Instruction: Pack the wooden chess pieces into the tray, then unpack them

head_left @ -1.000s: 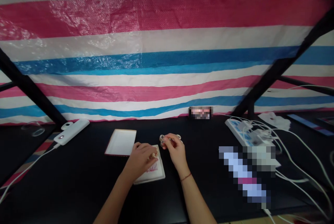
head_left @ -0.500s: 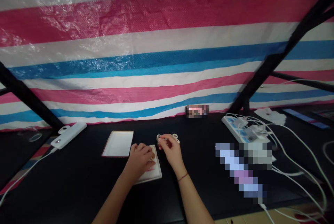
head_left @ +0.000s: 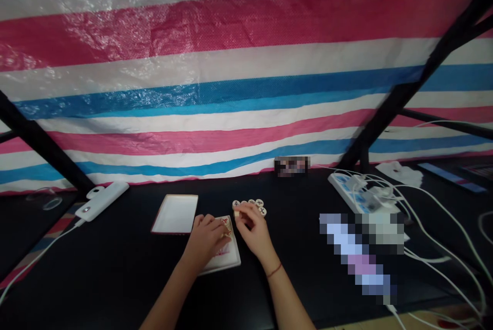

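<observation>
My left hand (head_left: 208, 240) is over a shallow white box (head_left: 234, 260), its fingers bent around wooden Chinese chess pieces (head_left: 227, 224) with red characters. The hand covers much of the box, including part of the pink print on its bottom. Just right of the box, my right hand (head_left: 252, 230) pinches one round Chinese chess piece (head_left: 236, 213) between thumb and fingertips. Beyond that hand, several pieces with dark characters (head_left: 259, 202) lie grouped on the black table, partly hidden by the fingers.
The box lid (head_left: 176, 213) lies inside up at the left. Farther left is a white device (head_left: 102, 200) with a cable. On the right are a power strip (head_left: 348, 191), tangled white cables and a blurred, elongated object (head_left: 354, 253). A striped sheet (head_left: 231, 114) hangs behind the table.
My right hand has drawn slightly back toward me, uncovering more of the grouped pieces, and a piece now shows at its fingertips. My left hand stays over the box.
</observation>
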The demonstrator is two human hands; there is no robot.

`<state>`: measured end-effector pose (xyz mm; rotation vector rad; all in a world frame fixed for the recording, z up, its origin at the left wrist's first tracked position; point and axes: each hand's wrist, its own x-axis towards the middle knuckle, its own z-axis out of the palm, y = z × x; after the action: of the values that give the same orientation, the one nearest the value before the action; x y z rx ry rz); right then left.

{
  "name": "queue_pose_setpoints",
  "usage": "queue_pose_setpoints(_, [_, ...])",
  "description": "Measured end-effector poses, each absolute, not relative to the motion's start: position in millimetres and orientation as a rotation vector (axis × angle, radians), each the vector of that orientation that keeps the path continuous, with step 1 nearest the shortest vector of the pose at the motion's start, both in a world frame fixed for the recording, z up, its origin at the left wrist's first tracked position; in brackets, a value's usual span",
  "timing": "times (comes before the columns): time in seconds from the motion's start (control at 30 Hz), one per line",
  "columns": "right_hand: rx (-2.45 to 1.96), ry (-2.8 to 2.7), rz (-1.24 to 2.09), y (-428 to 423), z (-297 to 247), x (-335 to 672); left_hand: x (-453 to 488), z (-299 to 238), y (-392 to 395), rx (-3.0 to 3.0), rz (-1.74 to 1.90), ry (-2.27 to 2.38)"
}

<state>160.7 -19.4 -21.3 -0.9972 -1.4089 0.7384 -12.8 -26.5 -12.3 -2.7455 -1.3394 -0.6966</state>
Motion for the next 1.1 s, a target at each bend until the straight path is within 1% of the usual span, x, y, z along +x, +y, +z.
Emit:
queue_pose_setpoints(0.27, [-1.03, -1.543, 0.696, -34.9, -21.4, 160.4, -12.3, -16.1, -27.6, -2.699, -0.706, -1.328])
queue_pose_setpoints(0.4, [-1.044, -1.634, 0.652, -38.2, -18.2, 159.5, -13.4, -13.9, -28.6, -2.764, -0.692, -1.33])
queue_pose_setpoints(0.57, [-1.032, -1.815, 0.576, -43.4, -15.9, 159.7, -28.7, -11.4, -28.4, -2.828, -0.76, -1.35])
queue_pose_setpoints(0.83, [-1.124, -1.934, 0.542, -43.3, -20.4, 157.8, -42.8, -25.6, -23.4, -2.867, -0.588, -1.487])
queue_pose_setpoints(1.0, [-1.154, -1.944, 0.52, -42.7, -19.5, 158.6, -43.2, -13.1, -27.8, -2.846, -0.661, -1.451])
queue_pose_setpoints(1.1, [-1.154, -1.955, 0.509, -42.6, -20.4, 158.1, -47.6, -4.7, -40.6, -2.744, -0.605, -1.606])
